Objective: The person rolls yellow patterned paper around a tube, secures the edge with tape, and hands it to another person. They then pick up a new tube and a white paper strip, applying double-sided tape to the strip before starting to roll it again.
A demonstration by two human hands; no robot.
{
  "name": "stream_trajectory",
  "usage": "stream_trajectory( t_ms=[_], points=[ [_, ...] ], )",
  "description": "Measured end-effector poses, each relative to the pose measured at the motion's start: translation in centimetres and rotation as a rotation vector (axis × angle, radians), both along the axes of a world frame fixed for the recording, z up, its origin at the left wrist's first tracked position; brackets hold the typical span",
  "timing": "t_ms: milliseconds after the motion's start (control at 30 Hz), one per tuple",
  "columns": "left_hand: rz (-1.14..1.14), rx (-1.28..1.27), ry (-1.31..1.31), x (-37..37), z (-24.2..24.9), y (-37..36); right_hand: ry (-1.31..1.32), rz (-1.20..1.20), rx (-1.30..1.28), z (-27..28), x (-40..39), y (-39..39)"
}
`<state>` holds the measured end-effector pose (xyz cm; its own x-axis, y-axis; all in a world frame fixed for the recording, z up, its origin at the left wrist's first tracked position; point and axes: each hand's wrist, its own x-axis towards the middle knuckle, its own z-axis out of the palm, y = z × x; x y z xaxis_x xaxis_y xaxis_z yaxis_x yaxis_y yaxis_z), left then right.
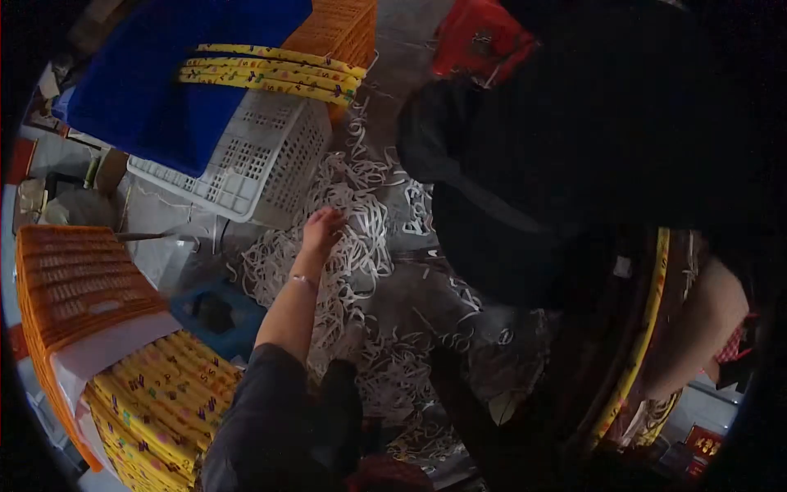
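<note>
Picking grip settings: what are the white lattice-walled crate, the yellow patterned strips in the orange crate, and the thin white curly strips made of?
White crate: likely moulded plastic, fairly matte; regular openings, rounded corner.
Yellow strips: printed, maybe fabric or soft plastic; they bend along the stack, finish unclear.
White curly strips: paper or plastic; thin loose curls.

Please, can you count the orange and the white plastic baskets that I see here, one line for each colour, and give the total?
Orange baskets: 2, one at the left and one at the top
White basket: 1
Total: 3
</note>
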<state>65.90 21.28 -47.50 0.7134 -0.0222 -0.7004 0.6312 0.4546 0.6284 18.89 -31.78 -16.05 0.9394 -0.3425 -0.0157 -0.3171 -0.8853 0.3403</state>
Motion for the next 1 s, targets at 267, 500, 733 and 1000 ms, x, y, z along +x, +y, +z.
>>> stream_trajectory(
  t_ms=[267, 500, 733, 1000],
  points=[
    [-0.049, 0.187, -0.408, 23.9, -7.0, -4.6, 0.015, -0.009, -0.033, -6.5, 8.3, -1.1],
    [0.295, -0.077, -0.298, 31.9, -7.2, -6.2, 0.034, -0.048, -0.013, -12.0, 9.7, -1.9],
    [0.102, 0.0, -0.345, 24.8, -2.0, -3.3, 0.109, -0.048, 0.057, -13.0, 7.7, -1.7],
    [0.026, -0.1, -0.335, 4.0, 9.3, -2.3, 0.067, -0.022, 0.076, -8.7, 3.7, -2.7]
  ],
)
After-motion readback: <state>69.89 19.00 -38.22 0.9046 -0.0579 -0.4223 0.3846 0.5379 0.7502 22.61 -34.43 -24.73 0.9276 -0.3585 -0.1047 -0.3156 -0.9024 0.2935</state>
